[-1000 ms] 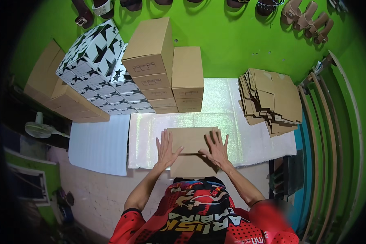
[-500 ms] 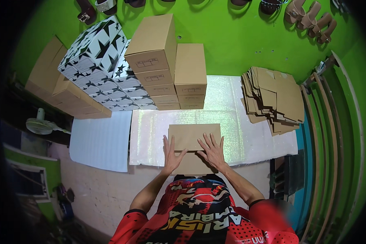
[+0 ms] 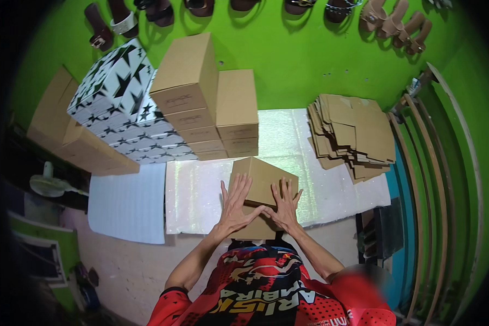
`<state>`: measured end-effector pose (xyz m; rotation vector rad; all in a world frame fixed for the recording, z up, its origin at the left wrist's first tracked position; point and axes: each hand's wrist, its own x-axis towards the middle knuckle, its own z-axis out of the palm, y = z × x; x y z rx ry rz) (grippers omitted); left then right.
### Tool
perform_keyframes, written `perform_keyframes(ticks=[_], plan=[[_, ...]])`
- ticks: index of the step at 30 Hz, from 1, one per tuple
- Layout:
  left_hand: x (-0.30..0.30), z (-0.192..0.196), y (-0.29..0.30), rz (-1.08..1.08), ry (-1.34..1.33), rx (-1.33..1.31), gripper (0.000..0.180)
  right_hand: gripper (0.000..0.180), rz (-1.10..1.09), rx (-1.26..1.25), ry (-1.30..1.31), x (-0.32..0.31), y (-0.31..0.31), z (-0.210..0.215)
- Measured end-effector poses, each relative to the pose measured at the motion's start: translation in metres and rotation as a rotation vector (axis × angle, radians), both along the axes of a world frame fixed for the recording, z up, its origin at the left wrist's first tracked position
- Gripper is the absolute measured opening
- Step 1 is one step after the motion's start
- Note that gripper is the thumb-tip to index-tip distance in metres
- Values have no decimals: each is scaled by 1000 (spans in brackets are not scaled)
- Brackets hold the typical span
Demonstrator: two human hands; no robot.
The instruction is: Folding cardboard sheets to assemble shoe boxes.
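A plain brown cardboard box (image 3: 262, 178) lies at the near edge of the table in front of me, skewed so that one corner points to the back left. Its near flap or panel (image 3: 252, 226) reaches toward my body. My left hand (image 3: 236, 209) rests on the box's left part, fingers stretched out and spread. On the right part lies my right hand (image 3: 284, 207), its fingers spread too. Both thumbs come together at the box's near edge, over a dark gap above the near panel. Neither hand wraps around the cardboard.
Stacked brown boxes (image 3: 187, 65) and white boxes with black stars (image 3: 114, 81) stand at the back left. Flattened cardboard (image 3: 358, 130) is piled at the back right. Shiny foam sheeting (image 3: 195, 201) covers the table. Sandals (image 3: 399, 27) hang on the green wall; a fan (image 3: 49, 185) is left.
The box has turned from square-on to a slant. My hands have moved closer together, and the thumbs now meet at its near edge. The whole view has shifted slightly.
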<state>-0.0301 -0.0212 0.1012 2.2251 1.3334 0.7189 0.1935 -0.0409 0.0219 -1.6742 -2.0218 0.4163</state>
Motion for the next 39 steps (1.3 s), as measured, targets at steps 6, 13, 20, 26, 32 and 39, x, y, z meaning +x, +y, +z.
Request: perform_keyframes(ticks=[6,13,20,26,32,39], plan=[[31,31,22,-150,-188,-114,93,89,214,210,-76,15,30,98],[60,57,49,-214,-202,-138,82,82,161,149,-181,60,26,122],[65,50,74,-236,-158,-144,54,67,167,102,-211,80,17,142],[86,63,96,-392,122,17,48,58,181,61,-301,105,20,155],[100,67,124,-532,125,45,52,50,127,105,-273,114,22,149],[155,84,164,-857,253,200,53,48,-2,264,-145,143,12,141]])
